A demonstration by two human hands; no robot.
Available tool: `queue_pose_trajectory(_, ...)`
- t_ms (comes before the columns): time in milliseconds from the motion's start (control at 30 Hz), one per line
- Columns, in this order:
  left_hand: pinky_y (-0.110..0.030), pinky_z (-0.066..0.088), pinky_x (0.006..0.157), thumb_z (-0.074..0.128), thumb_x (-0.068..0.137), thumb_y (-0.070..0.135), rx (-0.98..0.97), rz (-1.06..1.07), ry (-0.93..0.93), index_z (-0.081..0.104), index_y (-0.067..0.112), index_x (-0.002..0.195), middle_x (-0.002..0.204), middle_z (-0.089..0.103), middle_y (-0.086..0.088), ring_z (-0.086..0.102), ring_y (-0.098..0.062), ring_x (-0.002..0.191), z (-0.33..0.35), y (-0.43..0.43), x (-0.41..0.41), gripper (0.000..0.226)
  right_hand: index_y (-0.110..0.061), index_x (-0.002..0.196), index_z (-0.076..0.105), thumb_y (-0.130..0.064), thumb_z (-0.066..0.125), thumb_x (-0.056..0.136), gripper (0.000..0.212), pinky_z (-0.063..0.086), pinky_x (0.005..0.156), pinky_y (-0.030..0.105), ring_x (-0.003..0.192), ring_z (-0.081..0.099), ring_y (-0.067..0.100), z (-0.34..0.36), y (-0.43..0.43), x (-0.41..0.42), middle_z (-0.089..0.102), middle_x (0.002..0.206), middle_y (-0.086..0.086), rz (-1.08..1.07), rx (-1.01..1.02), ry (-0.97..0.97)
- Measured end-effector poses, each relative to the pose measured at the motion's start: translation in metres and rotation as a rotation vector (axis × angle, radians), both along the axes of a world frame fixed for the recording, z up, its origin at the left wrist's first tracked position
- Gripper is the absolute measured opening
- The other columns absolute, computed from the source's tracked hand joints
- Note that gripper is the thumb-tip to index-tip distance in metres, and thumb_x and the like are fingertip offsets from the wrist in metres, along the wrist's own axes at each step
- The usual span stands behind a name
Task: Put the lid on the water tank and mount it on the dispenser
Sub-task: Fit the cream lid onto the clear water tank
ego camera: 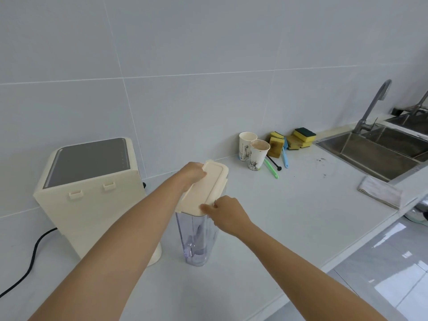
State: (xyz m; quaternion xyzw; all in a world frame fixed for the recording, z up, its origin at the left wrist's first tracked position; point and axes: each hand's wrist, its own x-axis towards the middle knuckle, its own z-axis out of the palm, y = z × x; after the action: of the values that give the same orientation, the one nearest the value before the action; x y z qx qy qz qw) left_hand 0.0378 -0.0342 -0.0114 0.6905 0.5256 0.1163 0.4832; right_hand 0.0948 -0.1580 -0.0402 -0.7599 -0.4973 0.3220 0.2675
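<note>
A clear plastic water tank (196, 242) stands upright on the white counter, just right of the cream dispenser (92, 195). A cream rectangular lid (205, 188) lies across the tank's top. My left hand (193, 173) grips the lid's far left end. My right hand (225, 213) holds its near end, thumb on top. The dispenser shows a grey top panel and two small hooks on the side that faces the tank.
A black power cord (30, 262) runs left from the dispenser. Two paper cups (253, 152), sponges (291, 141) and small brushes (274, 167) lie behind the tank. A steel sink (375, 154) with a tap (375, 105) is at right, with a folded cloth (379, 192) near the counter edge.
</note>
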Motion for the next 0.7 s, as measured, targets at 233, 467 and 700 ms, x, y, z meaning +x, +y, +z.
queue_pose_trajectory(233,-0.035,0.038,0.102,0.041,0.095,0.019,0.067,-0.118,0.139,0.038,0.017,0.141,0.144,0.045,-0.009,0.046,-0.028,0.127,0.010,-0.010,-0.010,0.046,-0.015,0.052,0.034,-0.044,0.046,0.085,0.045,0.040,0.068,0.032,0.071,0.052,0.025,0.005,0.005,0.007,0.058,0.076,0.014,0.021,-0.013,-0.066)
queue_pose_trajectory(467,-0.032,0.034,0.101,0.053,0.088,0.034,0.149,0.244,-0.182,0.015,0.021,0.148,0.155,0.026,-0.003,0.034,-0.023,0.136,0.001,-0.044,-0.044,0.072,-0.009,0.094,0.058,-0.045,0.038,0.088,0.041,0.039,0.079,0.036,0.098,0.053,0.030,0.030,0.030,0.058,0.062,0.103,0.014,-0.153,0.084,-0.151)
queue_pose_trajectory(700,-0.027,0.035,0.111,0.070,0.078,0.027,0.161,0.453,-0.404,0.004,0.018,0.150,0.158,0.012,0.002,0.019,-0.016,0.144,-0.032,-0.099,-0.056,0.098,-0.017,0.146,0.016,-0.039,0.049,0.088,0.070,0.025,0.110,0.035,0.140,0.026,0.025,0.026,0.072,0.060,0.027,0.153,0.012,-0.015,0.104,0.142)
